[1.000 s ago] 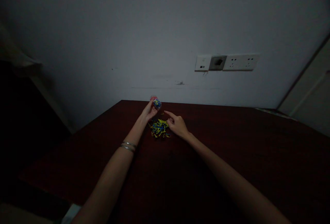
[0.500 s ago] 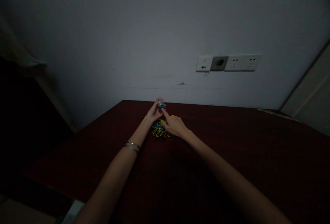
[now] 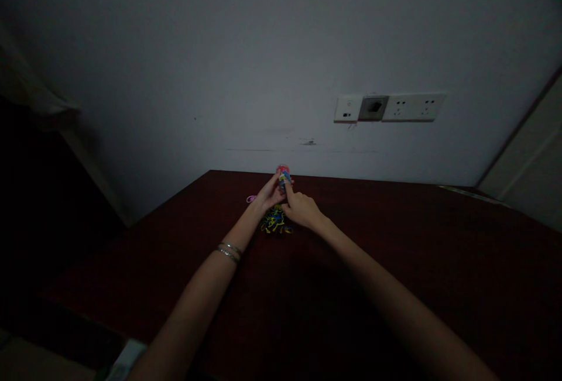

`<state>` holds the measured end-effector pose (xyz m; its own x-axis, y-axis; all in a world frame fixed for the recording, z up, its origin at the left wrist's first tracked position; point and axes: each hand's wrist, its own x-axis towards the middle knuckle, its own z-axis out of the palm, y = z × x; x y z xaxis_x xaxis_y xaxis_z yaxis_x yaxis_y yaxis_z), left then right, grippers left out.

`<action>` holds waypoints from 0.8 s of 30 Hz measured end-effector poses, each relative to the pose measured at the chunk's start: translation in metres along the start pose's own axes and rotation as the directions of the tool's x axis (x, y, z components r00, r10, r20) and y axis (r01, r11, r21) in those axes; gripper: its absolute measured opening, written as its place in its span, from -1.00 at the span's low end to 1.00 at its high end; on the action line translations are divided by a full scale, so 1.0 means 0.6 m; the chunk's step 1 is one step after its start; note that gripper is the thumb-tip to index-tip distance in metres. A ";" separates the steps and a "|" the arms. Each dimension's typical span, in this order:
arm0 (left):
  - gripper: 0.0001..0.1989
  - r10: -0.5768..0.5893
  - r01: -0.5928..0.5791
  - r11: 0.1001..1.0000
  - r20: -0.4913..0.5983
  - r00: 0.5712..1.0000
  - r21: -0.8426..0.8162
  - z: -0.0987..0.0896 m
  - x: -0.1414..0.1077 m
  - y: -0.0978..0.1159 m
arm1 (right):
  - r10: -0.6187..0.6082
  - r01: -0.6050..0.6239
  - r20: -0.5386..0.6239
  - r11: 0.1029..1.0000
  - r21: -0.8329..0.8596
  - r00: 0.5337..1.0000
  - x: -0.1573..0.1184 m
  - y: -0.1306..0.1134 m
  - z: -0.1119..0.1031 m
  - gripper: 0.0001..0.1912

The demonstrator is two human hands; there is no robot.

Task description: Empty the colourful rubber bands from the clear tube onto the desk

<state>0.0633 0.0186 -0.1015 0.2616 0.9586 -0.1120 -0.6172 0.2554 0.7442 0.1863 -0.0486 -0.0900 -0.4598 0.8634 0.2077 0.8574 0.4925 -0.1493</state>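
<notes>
In the head view, one small container (image 3: pixel 283 174) is just above the table (image 3: pixel 351 240), held in the left hand (image 3: pixel 270 195), whose fingers are closed around it. The right hand (image 3: pixel 302 211) stretches its index finger onto the lower end, the others curled; whether it pinches something, I cannot tell. This step seems to be finger work at the container, which calls for a steady left grip. The container looks reddish on top, blue below; a yellow-blue pile (image 3: pixel 273 222) lies toward six o'clock of it, a pink loop (image 3: pixel 250 199) at eight.
</notes>
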 end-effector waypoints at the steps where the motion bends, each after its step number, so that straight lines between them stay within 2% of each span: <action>1: -0.67 -0.003 0.003 1.000 0.003 1.000 0.013 0.001 0.000 -0.001 | 0.001 -0.001 -0.003 1.000 0.019 1.000 0.001 0.001 0.001 -0.29; 8: -0.68 0.055 -0.055 0.998 -0.014 0.998 0.027 -0.005 0.003 -0.002 | -0.022 0.019 0.026 0.992 0.129 0.999 0.006 -0.003 0.012 -0.33; 14: -0.74 0.091 -0.091 0.996 0.013 0.996 0.018 -0.021 0.015 -0.002 | -0.043 0.039 0.019 0.984 0.175 0.999 0.002 -0.012 0.002 -0.40; 17: -0.74 0.108 -0.107 0.994 0.007 0.994 -0.010 -0.023 0.020 -0.002 | -0.025 0.026 -0.013 0.994 0.107 1.000 -0.002 -0.013 -0.013 -0.49; 20: -0.73 0.107 -0.109 0.994 -0.058 0.993 -0.019 -0.020 0.019 0.000 | -0.021 0.020 -0.067 1.000 -0.008 0.998 -0.006 -0.012 -0.030 -0.62; 24: -0.73 0.079 -0.087 0.994 -0.112 0.991 -0.064 -0.018 0.013 0.005 | -0.036 0.027 -0.110 0.997 -0.078 0.993 -0.009 -0.006 -0.042 -0.62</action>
<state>0.0556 0.0282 -0.1073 0.1274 0.9839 -0.1254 -0.6840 0.1787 0.7073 0.1913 -0.0576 -0.0664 -0.4619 0.8279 0.3180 0.8600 0.5058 -0.0678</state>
